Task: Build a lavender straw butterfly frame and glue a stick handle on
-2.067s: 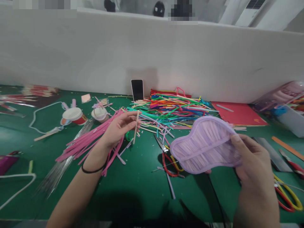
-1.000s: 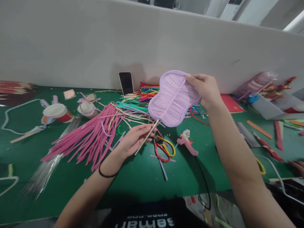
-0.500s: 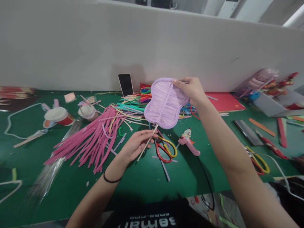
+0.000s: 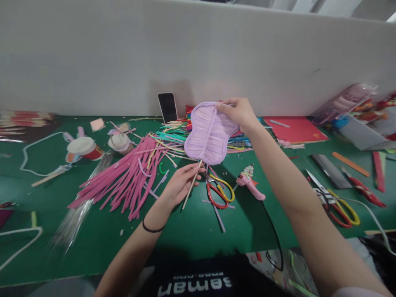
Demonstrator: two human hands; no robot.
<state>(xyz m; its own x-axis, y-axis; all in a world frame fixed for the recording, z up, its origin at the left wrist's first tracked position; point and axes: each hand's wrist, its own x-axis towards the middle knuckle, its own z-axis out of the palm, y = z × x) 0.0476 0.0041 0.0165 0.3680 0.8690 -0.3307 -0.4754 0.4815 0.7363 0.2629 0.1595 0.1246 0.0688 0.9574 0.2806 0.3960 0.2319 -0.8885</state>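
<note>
Your left hand (image 4: 179, 183) has the thin, pale, straight stick (image 4: 187, 196) in a light pinch near its upper end, the other fingers half curled; this grip looks a little loose, so a firmer hold would be wise. The upper end meets the lower edge of the flat lilac panel with the wavy outline (image 4: 219, 136), just where its raised lilac middle rib (image 4: 209, 132) ends. To do this well, turn the stick until it makes one line with the rib; I cannot tell whether the two are fixed together. Your right hand (image 4: 238, 113) has a closed grip on the panel's top edge, thumb in front; press gently, as the thin sheet may bend.

The panel is in the air above the green bench (image 4: 185, 233), tilted, between your hands. It has a thick, smooth lilac border, rounded lobes, and fine crosswise streaks of paler and darker lilac. The streaks look rather uneven, but the border seems unbroken where I can see it.
</note>
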